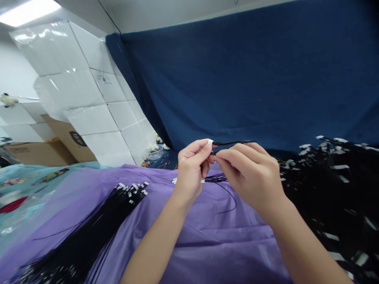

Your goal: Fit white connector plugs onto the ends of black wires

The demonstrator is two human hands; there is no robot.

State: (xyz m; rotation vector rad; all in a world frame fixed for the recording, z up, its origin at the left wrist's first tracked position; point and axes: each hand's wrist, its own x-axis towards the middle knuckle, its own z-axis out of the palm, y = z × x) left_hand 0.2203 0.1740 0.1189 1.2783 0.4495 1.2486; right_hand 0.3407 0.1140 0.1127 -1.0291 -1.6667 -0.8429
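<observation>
In the head view my left hand (pixel 194 163) pinches a thin black cord between thumb and fingers, with a white piece (pixel 210 142) at the thumb tip. My right hand (pixel 254 167) grips the same black cord (pixel 233 142) just to the right, fingertips almost touching the left ones. One stretch of the cord arches above the right fingers. Below and behind the hands, more black cords (pixel 217 178) with white ends lie on the purple cloth (pixel 237 244). One loose strand curls down toward the cloth.
A thick bundle of black cords with white ends (pixel 97 225) lies at left. A large heap of similar cords (pixel 334 205) fills the right side. White boxes in plastic (pixel 94 94), a cardboard box (pixel 41 153), a clear bowl (pixel 154 152) and a blue curtain (pixel 251 75) stand behind.
</observation>
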